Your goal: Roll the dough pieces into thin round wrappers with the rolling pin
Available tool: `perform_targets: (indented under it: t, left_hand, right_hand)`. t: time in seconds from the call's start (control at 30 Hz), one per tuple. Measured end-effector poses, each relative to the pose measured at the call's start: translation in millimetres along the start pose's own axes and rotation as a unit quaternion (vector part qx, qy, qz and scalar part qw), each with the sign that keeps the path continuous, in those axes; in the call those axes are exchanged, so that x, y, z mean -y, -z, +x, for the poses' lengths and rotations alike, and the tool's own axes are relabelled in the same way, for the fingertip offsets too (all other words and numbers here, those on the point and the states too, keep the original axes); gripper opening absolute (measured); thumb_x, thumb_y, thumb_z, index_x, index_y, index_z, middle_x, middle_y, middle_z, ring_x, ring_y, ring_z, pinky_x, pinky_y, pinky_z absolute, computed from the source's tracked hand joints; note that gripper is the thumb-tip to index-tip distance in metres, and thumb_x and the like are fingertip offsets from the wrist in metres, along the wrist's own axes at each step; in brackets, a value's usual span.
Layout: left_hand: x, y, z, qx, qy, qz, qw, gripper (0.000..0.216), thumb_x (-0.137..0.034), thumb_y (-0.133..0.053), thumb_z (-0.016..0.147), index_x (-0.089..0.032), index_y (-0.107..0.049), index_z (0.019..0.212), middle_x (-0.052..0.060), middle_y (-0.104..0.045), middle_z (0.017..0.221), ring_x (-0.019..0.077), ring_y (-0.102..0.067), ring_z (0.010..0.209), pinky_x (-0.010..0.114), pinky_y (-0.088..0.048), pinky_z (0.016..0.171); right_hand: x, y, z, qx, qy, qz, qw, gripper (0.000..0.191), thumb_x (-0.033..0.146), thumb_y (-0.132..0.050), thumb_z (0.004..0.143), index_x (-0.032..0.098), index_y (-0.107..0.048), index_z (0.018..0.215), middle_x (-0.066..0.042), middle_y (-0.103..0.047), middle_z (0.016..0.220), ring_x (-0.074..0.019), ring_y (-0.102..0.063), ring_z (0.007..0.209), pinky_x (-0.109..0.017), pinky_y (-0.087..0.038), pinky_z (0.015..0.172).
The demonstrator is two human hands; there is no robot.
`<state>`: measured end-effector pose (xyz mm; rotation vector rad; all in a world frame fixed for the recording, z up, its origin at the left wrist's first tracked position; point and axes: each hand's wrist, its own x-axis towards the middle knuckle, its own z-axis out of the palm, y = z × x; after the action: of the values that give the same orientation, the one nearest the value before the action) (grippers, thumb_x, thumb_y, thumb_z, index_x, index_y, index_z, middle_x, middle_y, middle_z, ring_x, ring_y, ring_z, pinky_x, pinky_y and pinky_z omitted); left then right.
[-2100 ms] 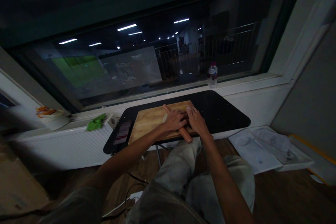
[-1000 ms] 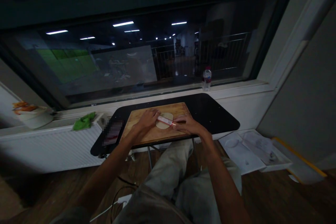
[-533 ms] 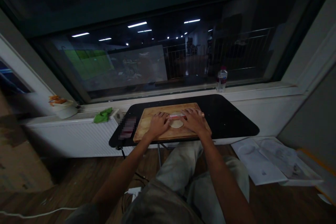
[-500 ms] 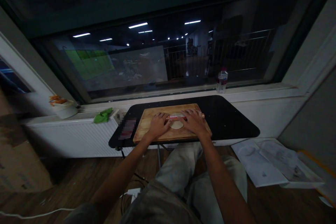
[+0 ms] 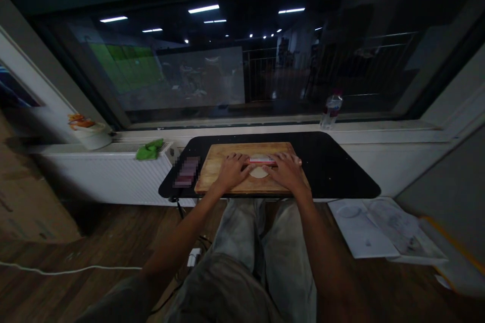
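A wooden cutting board (image 5: 217,159) lies on a small black table (image 5: 333,171) in front of me. On the board is a flat round of pale dough (image 5: 259,172) with a red-brown rolling pin (image 5: 261,161) lying across it. My left hand (image 5: 232,171) presses flat on the pin's left end, fingers stretched out. My right hand (image 5: 287,170) lies flat on the pin's right end, whose tip pokes out past the fingers. Both palms rest on top of the pin without wrapping it.
A water bottle (image 5: 331,109) stands on the window sill at the back right. A green cloth (image 5: 149,149) and a white bowl (image 5: 91,136) sit on the radiator shelf to the left. Papers (image 5: 379,227) lie on the wooden floor at right, a white cable (image 5: 76,267) at left.
The pin has turned from a diagonal to lying straight across the board, and my hands have spread to its two ends. The dough round now shows between them.
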<state>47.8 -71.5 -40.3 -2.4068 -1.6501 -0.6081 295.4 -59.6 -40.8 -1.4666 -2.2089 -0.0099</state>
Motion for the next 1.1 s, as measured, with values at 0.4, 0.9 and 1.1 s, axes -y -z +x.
perform_targets:
  t: [0.4, 0.9, 1.1]
  left_hand:
    - [-6, -12, 3, 0.015, 0.003, -0.044, 0.999, 0.046, -0.06, -0.055, 0.113, -0.022, -0.076, 0.128, 0.015, -0.075, 0.127, 0.0347, -0.064, 0.122, 0.051, -0.049, 0.104]
    - [-11, -9, -2, 0.02, 0.038, -0.044, 0.998, 0.043, -0.049, -0.051, 0.115, -0.021, -0.069, 0.143, 0.017, -0.068, 0.143, 0.0349, -0.057, 0.133, 0.05, -0.045, 0.11]
    - [-7, -9, 1, 0.022, 0.041, -0.031, 0.998, 0.044, -0.048, -0.05, 0.115, -0.022, -0.066, 0.147, 0.015, -0.068, 0.143, 0.0328, -0.057, 0.135, 0.047, -0.045, 0.111]
  right_hand:
    - [-14, -1, -9, 0.004, 0.005, -0.022, 1.0, 0.048, 0.055, -0.059, 0.111, 0.029, -0.073, 0.149, -0.013, -0.077, 0.141, -0.0347, -0.065, 0.133, -0.053, -0.04, 0.119]
    - [8, 16, -1, 0.025, -0.023, -0.08, 0.996, 0.05, 0.053, -0.062, 0.11, 0.022, -0.074, 0.147, -0.016, -0.076, 0.143, -0.0337, -0.059, 0.136, -0.05, -0.034, 0.121]
    - [10, 10, 2, 0.001, -0.054, -0.095, 0.994, 0.054, 0.055, -0.063, 0.107, 0.019, -0.074, 0.146, -0.018, -0.075, 0.143, -0.0352, -0.054, 0.146, -0.06, -0.018, 0.131]
